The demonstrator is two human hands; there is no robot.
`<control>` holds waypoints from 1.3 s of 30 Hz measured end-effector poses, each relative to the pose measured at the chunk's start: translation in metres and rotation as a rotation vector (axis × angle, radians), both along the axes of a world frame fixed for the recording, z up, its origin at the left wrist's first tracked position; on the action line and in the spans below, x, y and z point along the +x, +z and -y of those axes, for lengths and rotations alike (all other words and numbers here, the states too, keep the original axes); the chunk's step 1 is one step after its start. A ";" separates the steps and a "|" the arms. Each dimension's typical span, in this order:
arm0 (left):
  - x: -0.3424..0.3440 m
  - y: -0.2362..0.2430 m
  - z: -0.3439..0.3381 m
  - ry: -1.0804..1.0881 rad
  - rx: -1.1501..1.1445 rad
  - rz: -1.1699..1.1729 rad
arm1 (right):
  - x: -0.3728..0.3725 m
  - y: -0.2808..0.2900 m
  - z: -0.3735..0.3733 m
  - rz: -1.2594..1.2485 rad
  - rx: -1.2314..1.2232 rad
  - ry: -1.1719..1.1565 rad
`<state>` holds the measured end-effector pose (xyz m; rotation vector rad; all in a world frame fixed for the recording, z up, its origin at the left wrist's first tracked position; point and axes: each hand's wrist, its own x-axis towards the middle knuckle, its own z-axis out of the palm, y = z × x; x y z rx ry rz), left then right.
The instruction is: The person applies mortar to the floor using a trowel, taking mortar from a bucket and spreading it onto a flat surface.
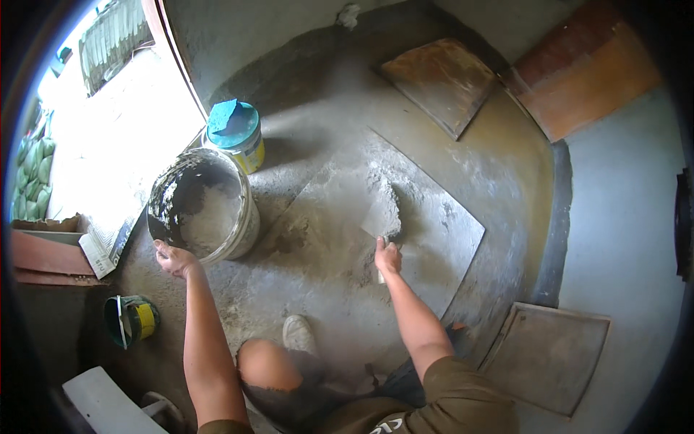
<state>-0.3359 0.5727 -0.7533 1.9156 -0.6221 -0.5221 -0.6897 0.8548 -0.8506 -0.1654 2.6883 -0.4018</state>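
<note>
My left hand [176, 259] is closed on the near left rim of a large bucket [250, 226], which tilts toward me. Grey-white powder or dry mix [211, 217] lies inside it, and dried splashes cover its inner wall. My right hand [388, 257] grips a trowel [371, 226] by its handle, whose end shows below my fist. A heap of grey mortar-like material [388, 202] is on or just behind the blade; the blade's edge is partly hidden. Beneath the trowel lies a wide flat board [437, 271], dusted with grey powder.
Behind the large bucket stands a smaller lidded bucket [249, 153] with a blue piece [224, 116] on top. A small dark pail [144, 318] sits at left. Panels [441, 79] lie by the far wall, and a framed panel [549, 354] at lower right. My shoe [298, 334] is near the board.
</note>
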 end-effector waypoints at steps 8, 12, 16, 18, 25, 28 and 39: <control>0.003 -0.002 0.004 0.009 -0.050 0.035 | -0.003 0.097 -0.029 -0.002 0.012 0.325; 0.014 -0.005 0.005 0.041 -0.060 0.049 | 0.012 0.156 -0.008 0.077 0.029 0.528; 0.000 0.006 -0.004 -0.008 -0.009 -0.017 | 0.033 0.219 0.027 0.128 0.036 0.679; 0.001 0.008 -0.003 0.006 -0.002 -0.009 | 0.043 0.238 0.048 0.142 -0.003 0.758; 0.015 -0.001 0.004 0.014 -0.023 -0.045 | 0.109 0.280 0.148 0.314 -0.248 1.037; 0.015 -0.005 0.005 0.005 -0.109 -0.058 | 0.142 0.252 0.187 0.557 -0.413 0.989; 0.016 -0.016 0.007 0.052 -0.169 0.074 | 0.193 0.140 0.180 1.881 -0.683 0.258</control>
